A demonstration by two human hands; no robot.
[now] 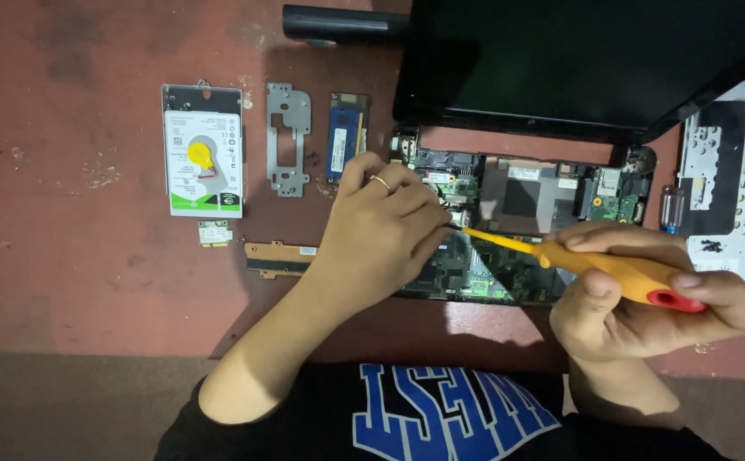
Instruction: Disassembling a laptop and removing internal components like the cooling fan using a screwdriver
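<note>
An opened laptop base with its green circuit board (509,273) exposed lies in front of me, its dark screen (577,60) tilted back. My right hand (646,299) grips an orange screwdriver (620,271) with a red end cap. The yellow shaft points left, with its tip at a small part on the board. My left hand (385,226), wearing a ring, rests on the board's left side. Its fingertips pinch or steady something at the screwdriver tip; what they hold is hidden.
Removed parts lie on the reddish mat (74,256) at left: a hard drive (203,162), a metal bracket (288,138), a memory stick (344,137), a small card (214,232), a copper strip (279,256). A keyboard tray (731,179) and second screwdriver (670,209) sit right.
</note>
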